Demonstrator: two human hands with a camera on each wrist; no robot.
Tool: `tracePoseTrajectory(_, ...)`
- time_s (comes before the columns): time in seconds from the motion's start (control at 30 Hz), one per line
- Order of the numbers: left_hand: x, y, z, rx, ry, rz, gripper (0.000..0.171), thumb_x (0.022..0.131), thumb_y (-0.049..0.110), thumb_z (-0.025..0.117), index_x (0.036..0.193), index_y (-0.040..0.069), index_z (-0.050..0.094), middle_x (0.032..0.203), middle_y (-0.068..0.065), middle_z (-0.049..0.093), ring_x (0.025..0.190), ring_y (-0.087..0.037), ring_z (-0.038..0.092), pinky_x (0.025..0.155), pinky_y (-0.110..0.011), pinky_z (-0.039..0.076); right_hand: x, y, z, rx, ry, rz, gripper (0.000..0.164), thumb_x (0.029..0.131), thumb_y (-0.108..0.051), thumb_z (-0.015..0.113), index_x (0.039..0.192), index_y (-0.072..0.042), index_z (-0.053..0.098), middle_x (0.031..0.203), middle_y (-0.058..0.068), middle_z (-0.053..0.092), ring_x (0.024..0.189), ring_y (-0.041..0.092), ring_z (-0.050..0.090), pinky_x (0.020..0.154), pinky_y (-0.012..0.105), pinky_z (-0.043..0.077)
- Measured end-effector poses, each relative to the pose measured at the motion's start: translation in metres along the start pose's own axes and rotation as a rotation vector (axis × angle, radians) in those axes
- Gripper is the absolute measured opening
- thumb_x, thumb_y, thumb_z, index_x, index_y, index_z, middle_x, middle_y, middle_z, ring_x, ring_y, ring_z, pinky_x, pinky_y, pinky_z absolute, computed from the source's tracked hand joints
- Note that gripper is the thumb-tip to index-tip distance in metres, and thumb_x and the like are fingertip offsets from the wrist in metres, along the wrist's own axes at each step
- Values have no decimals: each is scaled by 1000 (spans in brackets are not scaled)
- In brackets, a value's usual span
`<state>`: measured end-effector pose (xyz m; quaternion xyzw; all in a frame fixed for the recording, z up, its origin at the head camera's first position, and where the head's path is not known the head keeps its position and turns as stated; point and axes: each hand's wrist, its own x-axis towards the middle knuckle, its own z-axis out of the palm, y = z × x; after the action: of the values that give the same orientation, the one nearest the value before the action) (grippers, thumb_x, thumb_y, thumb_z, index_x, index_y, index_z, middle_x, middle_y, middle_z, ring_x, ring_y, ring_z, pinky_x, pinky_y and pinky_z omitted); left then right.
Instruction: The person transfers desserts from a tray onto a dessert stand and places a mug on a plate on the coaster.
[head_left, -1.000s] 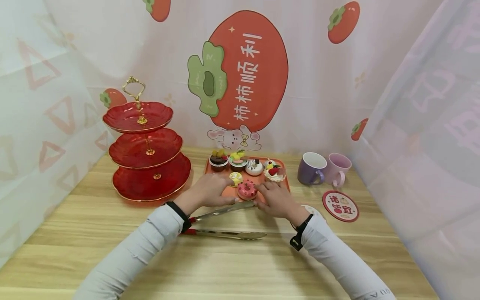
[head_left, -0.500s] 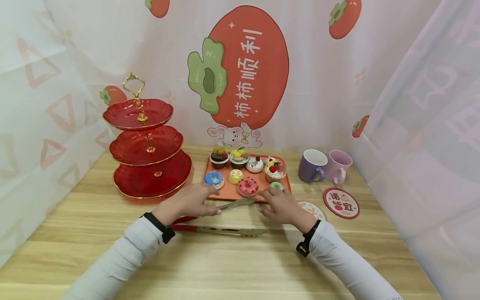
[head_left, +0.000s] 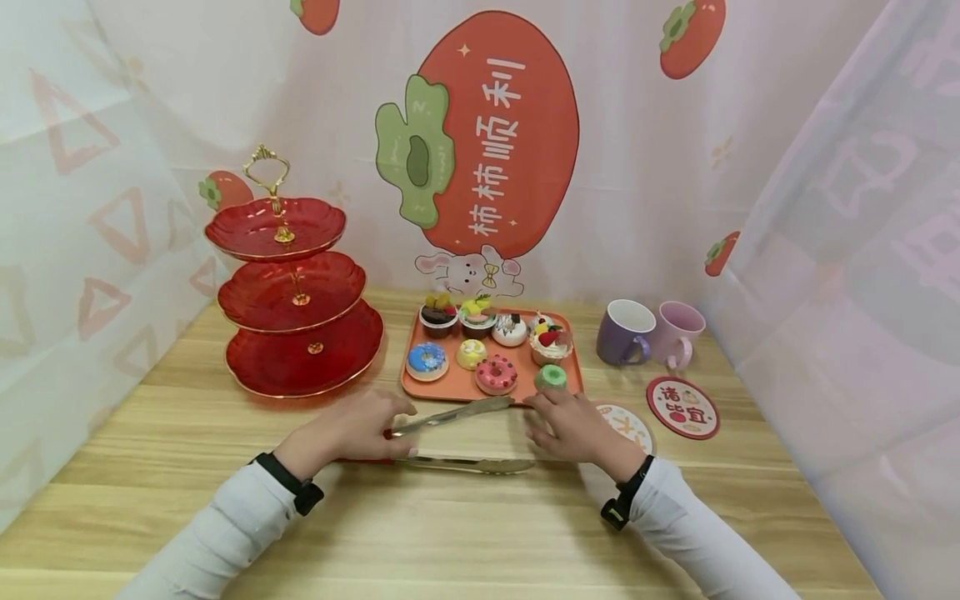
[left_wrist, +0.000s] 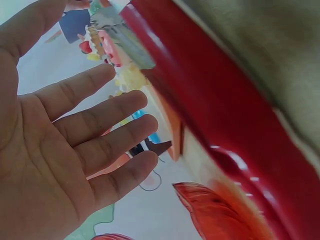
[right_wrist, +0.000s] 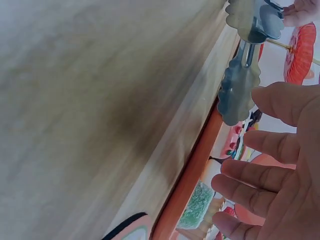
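Palm toward the tongs, my left hand (head_left: 348,427) hovers over their handle end with fingers straight and spread, holding nothing. It hides most of the red handles in the head view; one red handle (left_wrist: 215,115) runs close past the fingertips in the left wrist view. The metal tongs (head_left: 453,414) lie spread on the table, tips pointing right. My right hand (head_left: 570,423), fingers loosely extended, is at the front right corner of the orange tray (head_left: 457,390). Nearest its fingertips is a green cake (head_left: 551,377). A pink doughnut (head_left: 496,375) and blue doughnut (head_left: 427,362) sit along the tray's front.
Behind the doughnuts are several cupcakes (head_left: 477,317) and a white doughnut (head_left: 509,330). A red three-tier stand (head_left: 303,358) rises at left. On the right stand a purple mug (head_left: 622,337) and pink mug (head_left: 677,333), with a red-rimmed coaster (head_left: 682,408) and white coaster (head_left: 630,427) before them.
Both hands have drawn back from the tray, uncovering the blue doughnut and the green cake. The left hand moved left and toward the person, over the tong handles; the right moved slightly right.
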<state>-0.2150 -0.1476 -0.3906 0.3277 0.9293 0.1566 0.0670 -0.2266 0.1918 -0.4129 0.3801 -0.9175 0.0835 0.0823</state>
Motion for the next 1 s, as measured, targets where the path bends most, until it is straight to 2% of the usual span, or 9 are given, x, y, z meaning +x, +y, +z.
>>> tracePoseTrajectory(0.07, -4, -1, 2, 2, 20, 8, 50, 78, 43, 71, 112, 6, 65, 88, 1, 61, 69, -9, 47, 61, -29, 41, -2, 0, -1, 4, -7, 3, 40, 85, -28, 66, 117, -5, 58, 113, 17, 57, 96, 31, 57, 69, 52, 46)
tracePoseTrajectory(0.3, -15, -8, 8, 13, 54, 11, 51, 73, 41, 76, 108, 5, 66, 91, 0, 62, 74, -11, 50, 65, -32, 43, -8, 3, -1, 12, -11, 9, 41, 86, -28, 66, 118, -4, 58, 113, 15, 58, 100, 31, 57, 72, 52, 45)
tracePoseTrajectory(0.47, -21, -13, 13, -27, 23, -41, 52, 68, 33, 82, 108, 6, 64, 84, 4, 59, 71, -12, 48, 63, -32, 41, -11, 6, 1, 19, -6, 19, 41, 86, -28, 65, 119, -3, 57, 115, 18, 57, 101, 33, 57, 73, 53, 45)
tracePoseTrajectory(0.63, -25, -16, 16, -41, 9, -104, 53, 64, 24, 85, 109, 6, 64, 88, 3, 59, 73, -13, 49, 66, -34, 43, -11, 8, 2, 18, -17, 33, 41, 87, -28, 65, 119, -3, 57, 116, 17, 57, 101, 32, 57, 72, 52, 45)
tracePoseTrajectory(0.8, -30, -18, 16, -34, 22, -123, 50, 62, 16, 86, 105, 3, 65, 89, 0, 61, 74, -15, 50, 69, -36, 44, -13, 6, 3, 11, -2, 7, 41, 86, -27, 66, 117, -2, 58, 111, 16, 58, 97, 32, 58, 72, 51, 46)
tracePoseTrajectory(1.0, -36, -23, 17, -20, 32, -141, 42, 64, 16, 85, 100, 4, 66, 86, 2, 61, 73, -14, 50, 67, -34, 43, -20, 4, 4, 17, -16, -6, 42, 85, -25, 66, 119, -1, 58, 111, 17, 59, 97, 32, 58, 75, 48, 46)
